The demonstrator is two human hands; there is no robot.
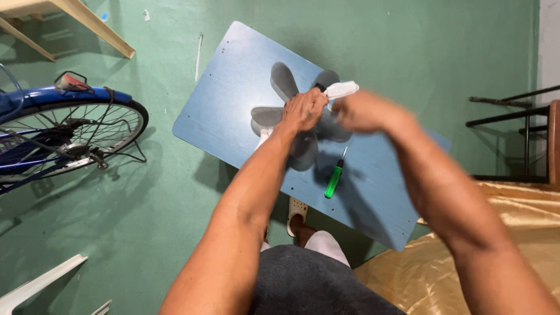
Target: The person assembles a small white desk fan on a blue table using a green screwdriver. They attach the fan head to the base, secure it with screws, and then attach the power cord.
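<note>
Gripping hand, translucent grey fan blade

Both my bare forearms reach forward, converging ahead of me. My left hand curls its fingers downward, knuckles up, gripping. My right hand sits just beside it, wrist bent inward, blurred, its fingers not clearly visible.

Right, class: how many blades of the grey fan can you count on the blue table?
4 show on the fan blade: one upper left, one upper right, one left, one toward the screwdriver, at. The hands may hide more.
</note>
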